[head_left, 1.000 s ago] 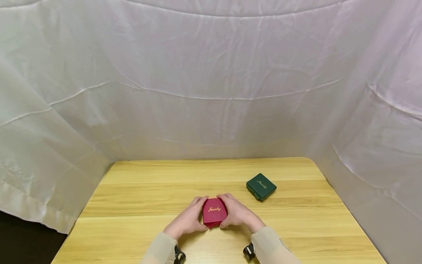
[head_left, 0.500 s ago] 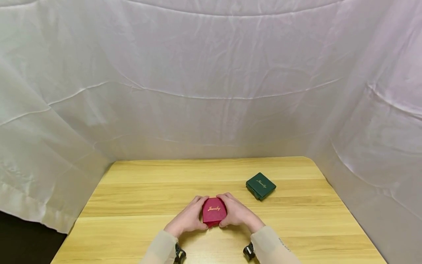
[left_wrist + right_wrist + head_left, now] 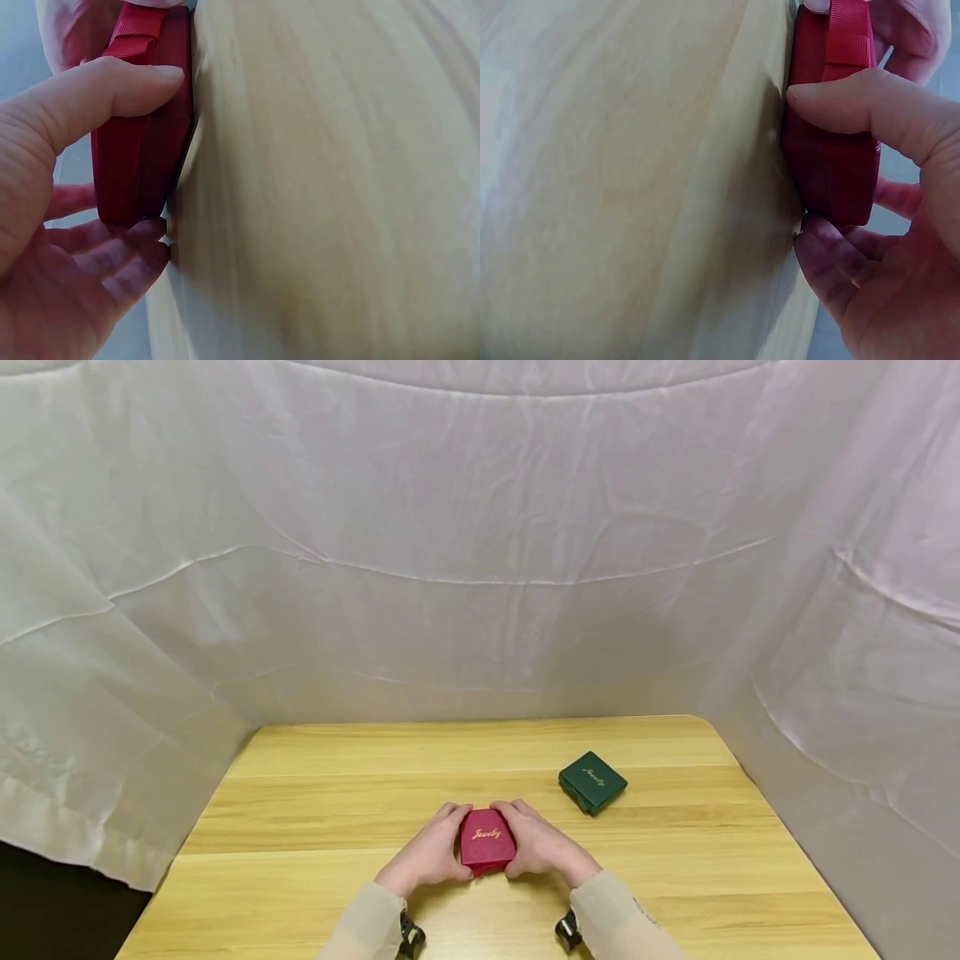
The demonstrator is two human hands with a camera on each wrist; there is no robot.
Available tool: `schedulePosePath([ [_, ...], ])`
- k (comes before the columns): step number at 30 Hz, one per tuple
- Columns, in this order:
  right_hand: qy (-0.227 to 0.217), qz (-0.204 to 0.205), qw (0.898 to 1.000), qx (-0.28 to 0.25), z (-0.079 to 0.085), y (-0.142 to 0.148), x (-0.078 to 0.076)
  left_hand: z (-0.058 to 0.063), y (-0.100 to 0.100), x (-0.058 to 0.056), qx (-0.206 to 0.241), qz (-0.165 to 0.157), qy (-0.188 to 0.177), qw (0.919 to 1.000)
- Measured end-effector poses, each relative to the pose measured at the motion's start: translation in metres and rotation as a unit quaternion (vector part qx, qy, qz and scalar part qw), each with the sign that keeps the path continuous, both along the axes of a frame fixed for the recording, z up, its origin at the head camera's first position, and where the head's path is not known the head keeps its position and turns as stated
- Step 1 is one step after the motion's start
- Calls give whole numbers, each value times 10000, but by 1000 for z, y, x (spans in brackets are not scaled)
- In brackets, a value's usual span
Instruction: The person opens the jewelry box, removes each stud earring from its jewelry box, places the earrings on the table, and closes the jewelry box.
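A red jewelry box (image 3: 487,842) with gold "Jewelry" lettering sits near the front middle of the table, its lid down. My left hand (image 3: 430,853) grips its left side, thumb at the near face and fingers round the far corner. From the right, my right hand (image 3: 542,845) holds it the same way. Both wrist views show a red ribbon bow (image 3: 139,31) on the near side, between the two thumbs. The box's underside is right at the wooden surface.
Behind and to the right lies a green jewelry box (image 3: 592,782), turned at an angle, lid down. The wooden table (image 3: 315,793) is bordered by pale hanging cloth (image 3: 480,635) at the back and both sides.
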State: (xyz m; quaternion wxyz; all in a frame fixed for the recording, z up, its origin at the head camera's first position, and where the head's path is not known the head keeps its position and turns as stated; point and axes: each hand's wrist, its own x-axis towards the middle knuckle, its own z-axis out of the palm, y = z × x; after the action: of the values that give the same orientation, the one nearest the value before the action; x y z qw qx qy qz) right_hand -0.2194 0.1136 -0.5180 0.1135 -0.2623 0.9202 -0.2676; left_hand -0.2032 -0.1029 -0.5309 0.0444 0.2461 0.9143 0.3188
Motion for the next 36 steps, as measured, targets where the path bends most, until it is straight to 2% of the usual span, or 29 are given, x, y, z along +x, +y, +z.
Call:
schedulePosePath([
  [8, 148, 15, 9997, 218, 1, -2, 1, 1, 2, 0, -21, 83, 68, 9999],
  [13, 335, 90, 9988, 351, 1, -4, 1, 6, 2, -3, 86, 77, -140, 9998],
  [17, 484, 138, 9975, 504, -1, -6, 1, 7, -1, -5, 115, 18, -240, 9996],
  [25, 554, 143, 9965, 603, -3, -7, 1, 10, -5, -9, -21, -151, -165, 9997],
  [30, 469, 140, 9973, 551, -4, -6, 1, 11, -3, -7, 12, -119, -243, 9996],
  [36, 83, 130, 9995, 287, -1, -2, 0, 11, -2, -2, 109, -6, -458, 9989],
])
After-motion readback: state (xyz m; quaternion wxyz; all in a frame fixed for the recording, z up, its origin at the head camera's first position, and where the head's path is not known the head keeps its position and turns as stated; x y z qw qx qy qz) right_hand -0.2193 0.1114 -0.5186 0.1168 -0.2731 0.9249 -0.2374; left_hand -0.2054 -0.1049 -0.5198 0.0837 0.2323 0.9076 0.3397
